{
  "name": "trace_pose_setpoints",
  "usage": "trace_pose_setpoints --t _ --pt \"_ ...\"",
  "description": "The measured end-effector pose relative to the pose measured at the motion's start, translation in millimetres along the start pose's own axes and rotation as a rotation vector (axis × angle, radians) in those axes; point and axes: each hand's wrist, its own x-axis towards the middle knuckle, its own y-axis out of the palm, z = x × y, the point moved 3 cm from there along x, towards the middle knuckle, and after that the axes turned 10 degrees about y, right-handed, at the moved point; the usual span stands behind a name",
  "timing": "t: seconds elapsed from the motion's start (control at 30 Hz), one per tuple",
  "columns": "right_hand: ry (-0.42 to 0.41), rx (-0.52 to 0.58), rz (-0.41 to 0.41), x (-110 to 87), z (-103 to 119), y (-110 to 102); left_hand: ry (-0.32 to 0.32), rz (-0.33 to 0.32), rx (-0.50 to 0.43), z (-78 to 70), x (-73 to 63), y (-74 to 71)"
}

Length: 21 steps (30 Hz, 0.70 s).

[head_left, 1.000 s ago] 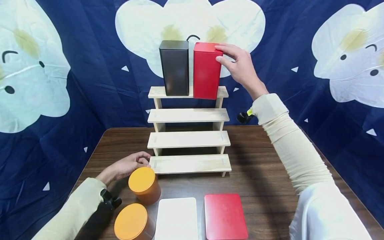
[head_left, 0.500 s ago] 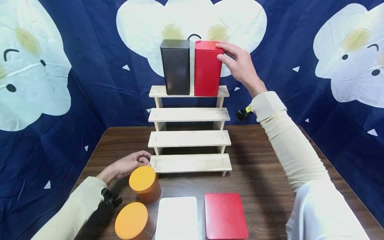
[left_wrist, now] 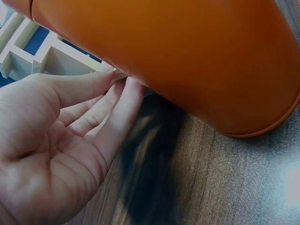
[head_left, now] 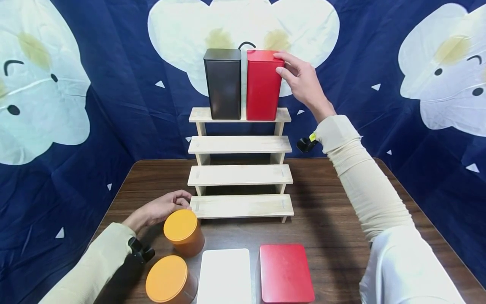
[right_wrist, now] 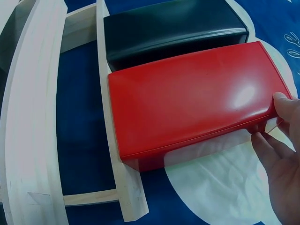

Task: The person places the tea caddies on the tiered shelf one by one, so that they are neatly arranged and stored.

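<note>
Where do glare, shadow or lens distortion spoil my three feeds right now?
Left wrist: glare on the table at the right edge, dark shadow between the left hand and the orange can. Right wrist: a bright highlight on the upright red tin; the wooden rack looks bowed, probably lens distortion. Head: soft shadow on the table, right of the rack.

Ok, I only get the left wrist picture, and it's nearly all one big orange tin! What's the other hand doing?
Observer: The right hand is holding a tall red box near its top.

Operator: Ooh, where's that box?

Observer: Upright on the top step of the wooden stand.

Operator: Is it all alone up there?

Observer: No, a black box stands to its left, with a narrow gap between them.
</note>
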Motion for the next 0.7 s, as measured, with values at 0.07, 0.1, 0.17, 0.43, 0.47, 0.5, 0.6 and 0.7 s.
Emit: trace_pose_setpoints --t 0.07,0.1,0.17,0.43,0.47,0.5,0.6,0.7 --pt "0.001 0.001 0.001 -0.2 -0.2 -0.1 -0.001 -0.001 -0.001 0.0 0.0 0.2" --pt "0.002 0.002 0.001 -0.3 -0.4 -0.1 -0.003 -0.002 0.000 0.2 0.0 0.3" --pt "0.004 0.003 0.000 -0.9 -0.5 0.1 -0.003 -0.001 0.000 0.2 0.1 0.7" --pt "0.004 0.004 -0.016 -2.8 -0.5 2.5 -0.005 0.003 -0.002 1.0 -0.2 2.4" --pt "0.005 0.002 -0.018 -2.8 -0.6 2.8 -0.005 0.004 -0.003 1.0 -0.3 2.6" --pt "0.006 -0.001 -0.021 -2.8 -0.6 3.0 -0.004 0.005 -0.004 1.1 -0.3 2.8" --pt "0.011 -0.002 -0.024 -2.3 -0.8 3.4 0.000 0.005 -0.010 1.1 0.0 3.2" --pt "0.010 0.002 -0.023 -1.8 -0.8 3.9 0.001 0.003 -0.008 1.6 0.0 2.6"
